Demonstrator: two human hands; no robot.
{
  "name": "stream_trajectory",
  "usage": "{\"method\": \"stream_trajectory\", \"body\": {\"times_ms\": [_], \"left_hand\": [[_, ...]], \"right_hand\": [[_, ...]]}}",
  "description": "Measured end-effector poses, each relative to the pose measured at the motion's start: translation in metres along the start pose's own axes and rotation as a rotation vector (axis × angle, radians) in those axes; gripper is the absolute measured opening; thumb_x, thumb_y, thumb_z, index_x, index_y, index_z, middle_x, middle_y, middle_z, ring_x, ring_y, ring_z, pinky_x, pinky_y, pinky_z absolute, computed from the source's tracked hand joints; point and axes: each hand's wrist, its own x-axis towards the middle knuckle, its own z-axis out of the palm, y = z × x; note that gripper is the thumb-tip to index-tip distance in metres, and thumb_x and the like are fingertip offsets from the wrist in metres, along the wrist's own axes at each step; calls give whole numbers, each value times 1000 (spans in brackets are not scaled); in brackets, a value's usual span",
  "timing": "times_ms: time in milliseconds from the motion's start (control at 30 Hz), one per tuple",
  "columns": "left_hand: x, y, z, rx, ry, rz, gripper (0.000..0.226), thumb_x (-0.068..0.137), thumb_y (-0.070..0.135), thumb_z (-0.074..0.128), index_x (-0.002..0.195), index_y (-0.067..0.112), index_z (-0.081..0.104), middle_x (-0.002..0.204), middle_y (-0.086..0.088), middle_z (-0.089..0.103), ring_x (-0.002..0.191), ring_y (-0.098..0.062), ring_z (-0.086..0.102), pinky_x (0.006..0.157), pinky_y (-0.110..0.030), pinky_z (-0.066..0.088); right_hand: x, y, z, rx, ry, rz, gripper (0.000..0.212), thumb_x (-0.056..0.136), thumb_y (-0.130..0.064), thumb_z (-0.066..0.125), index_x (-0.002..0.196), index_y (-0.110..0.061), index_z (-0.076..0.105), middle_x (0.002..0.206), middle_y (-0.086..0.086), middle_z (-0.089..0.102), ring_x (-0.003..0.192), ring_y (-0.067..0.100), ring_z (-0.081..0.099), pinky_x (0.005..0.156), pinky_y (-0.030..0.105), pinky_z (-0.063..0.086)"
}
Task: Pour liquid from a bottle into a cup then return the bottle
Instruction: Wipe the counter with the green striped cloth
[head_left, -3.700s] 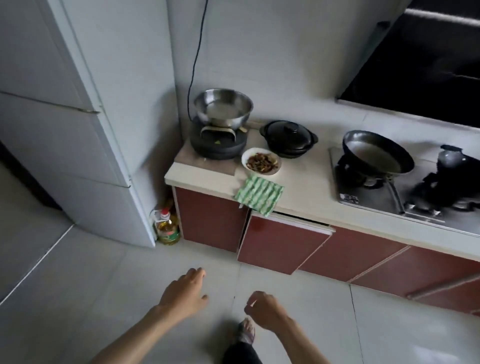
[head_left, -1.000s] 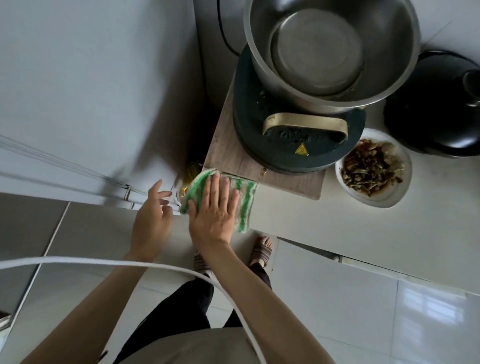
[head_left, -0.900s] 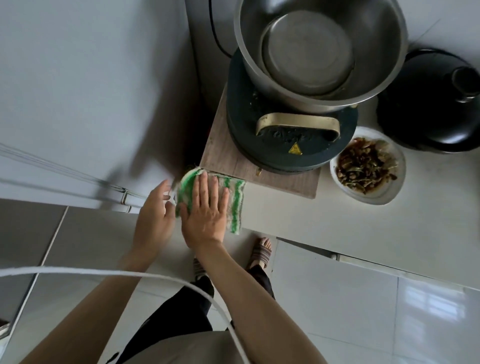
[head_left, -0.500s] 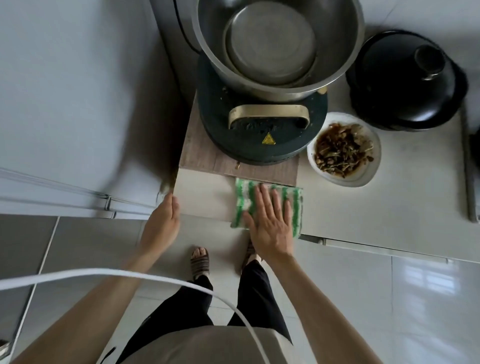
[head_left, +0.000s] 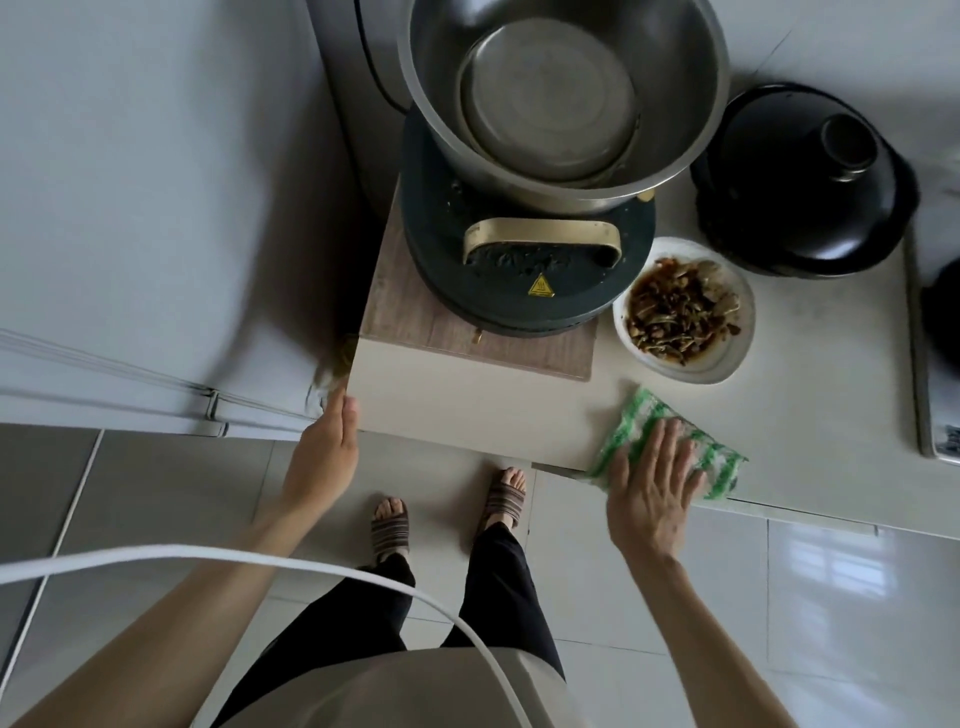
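Pale stone countertop (head_left: 467, 400) fills the middle of the view, carrying a steel bowl (head_left: 561, 93) on a dark round cooker (head_left: 524, 280), a black lidded pot (head_left: 810, 182) and a white dish of cooked scraps (head_left: 683, 309). No bottle or cup shows here; the gap between the counter and the white refrigerator (head_left: 130, 208) is too dark to read, so I cannot tell where the bottle is. Pouring looks not yet begun: this is wiping down. The right hand (head_left: 652, 486) lies flat, fingers spread, pressing the green-striped cloth (head_left: 670, 447) at the counter's front edge; the left hand (head_left: 327, 452) rests unclenched against the counter's corner, gripping nothing. Next calls for leaving the cloth and finding the bottle. Half a second ago the cloth was nearer the wooden board (head_left: 478, 327); it has since slid rightward.
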Motion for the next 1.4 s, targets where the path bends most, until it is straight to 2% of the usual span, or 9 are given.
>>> {"method": "stream_trajectory", "body": {"times_ms": [100, 233, 367, 533, 600, 767, 1067, 1233, 1400], "left_hand": [[3, -2, 2, -39, -27, -55, 49, 104, 36, 26, 147, 15, 35, 122, -25, 63, 107, -42, 60, 88, -44, 44], [7, -10, 0, -132, -83, -95, 50, 104, 38, 28, 147, 15, 37, 141, -17, 52, 126, -36, 50, 103, -41, 37], [8, -14, -10, -305, -114, -91, 39, 105, 35, 31, 137, 21, 48, 127, -14, 63, 115, -29, 60, 94, -34, 44], [18, -38, -14, -343, -182, -78, 51, 98, 51, 29, 137, 24, 46, 132, -12, 59, 122, -27, 56, 105, -41, 41], [16, -33, -16, -323, -173, -62, 48, 100, 46, 31, 138, 22, 46, 133, -11, 58, 123, -27, 55, 101, -35, 39], [14, -25, -7, -237, -91, -8, 44, 104, 34, 30, 142, 15, 43, 140, -3, 51, 132, -21, 45, 102, -24, 27], [12, -32, 2, -282, -47, 80, 50, 102, 43, 25, 141, 17, 45, 142, -5, 52, 134, -21, 45, 114, -45, 32], [13, -32, -1, -274, -87, 76, 68, 91, 62, 22, 140, 21, 47, 140, -2, 54, 129, -15, 47, 108, -32, 32], [12, -20, 0, -255, -53, 57, 46, 104, 36, 29, 142, 13, 45, 141, -7, 51, 131, -21, 45, 103, -25, 27]], "right_hand": [[-21, -66, 26, -12, 25, -128, 69, 103, -51, 10, 161, -15, -1, 169, 5, -7, 156, 24, -11, 125, 51, -4], [-50, -169, 64, -29, -1, -453, 65, 108, -45, 21, 161, -14, 4, 170, 4, -3, 156, 25, -9, 126, 50, -3], [-68, -256, 82, -22, -33, -629, 59, 107, -38, 20, 162, -18, 8, 170, -3, 0, 156, 21, -7, 126, 49, 0], [-55, -263, 78, -23, -75, -772, 57, 108, -37, 24, 162, -22, 13, 169, -5, 9, 157, 23, 3, 126, 50, 4], [-50, -253, 72, -34, -95, -819, 56, 109, -40, 24, 162, -24, 14, 169, -6, 10, 157, 21, 4, 126, 49, 6], [-28, -178, 50, -33, -20, -675, 55, 108, -44, 29, 161, -28, 19, 168, -9, 16, 156, 19, 10, 126, 48, 5], [10, -32, 4, -52, 55, -453, 54, 108, -44, 25, 160, -32, 18, 167, -11, 17, 156, 17, 6, 127, 47, 6], [48, 66, -25, -34, 95, -144, 61, 104, -54, 12, 160, -31, 12, 169, -5, 10, 156, 17, 1, 126, 52, 6], [71, 87, -39, 9, 102, 126, 67, 98, -59, 2, 160, -35, 0, 169, -8, -5, 156, 16, -6, 126, 47, -5]]}}
